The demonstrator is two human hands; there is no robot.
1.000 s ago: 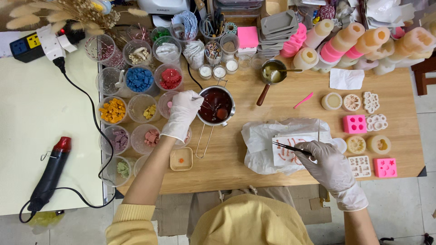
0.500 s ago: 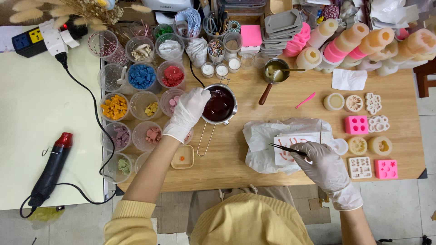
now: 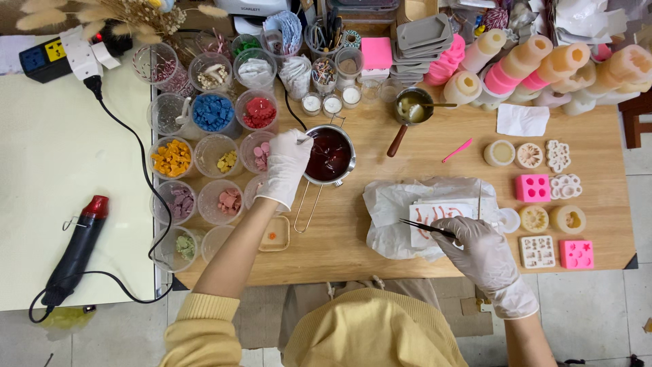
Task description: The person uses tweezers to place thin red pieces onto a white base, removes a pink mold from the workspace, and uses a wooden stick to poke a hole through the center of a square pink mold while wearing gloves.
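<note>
Left hand (image 3: 286, 166) touches pot (image 3: 331, 155); right hand (image 3: 475, 246) grips tweezers (image 3: 424, 227).

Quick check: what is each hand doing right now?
Left hand: closed on a thin stirrer over the metal pot.
Right hand: closed on black tweezers.

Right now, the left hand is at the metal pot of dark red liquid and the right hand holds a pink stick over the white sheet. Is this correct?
Not quite. The right hand holds dark tweezers, not a pink stick; the pink stick lies untouched on the wooden table. The rest is right: the left hand is at the metal pot of dark red liquid, and the tweezers are over the white sheet. The head view shows it.
</note>
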